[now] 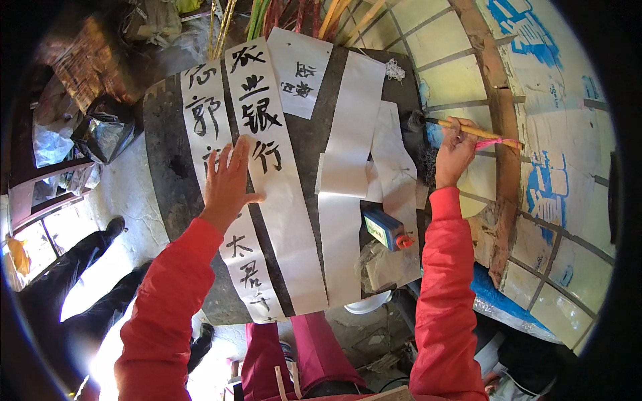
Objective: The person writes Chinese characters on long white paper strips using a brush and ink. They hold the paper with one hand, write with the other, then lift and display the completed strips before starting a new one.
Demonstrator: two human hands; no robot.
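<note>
My left hand (227, 182) lies with fingers spread across two long white paper strips. The strip under its fingertips, the inner paper strip (277, 194), bears black brushed characters on its upper half and is bare below. The outer paper strip (212, 144) has characters along its length, partly hidden by the hand. At the table's right edge my right hand (456, 155) grips a writing brush (439, 123) by its wooden handle, which has a pink tie. The brush's dark head points left, at a dark ink container (414, 121) whose shape I cannot make out.
More white paper strips (351, 100) overlap on the dark table (174, 194). A blue bottle with a red cap (384, 229) lies near the front right. A smaller lettered sheet (299, 70) sits at the back. Tiled wall (461, 83) borders the right; a person's legs (73, 267) show at left.
</note>
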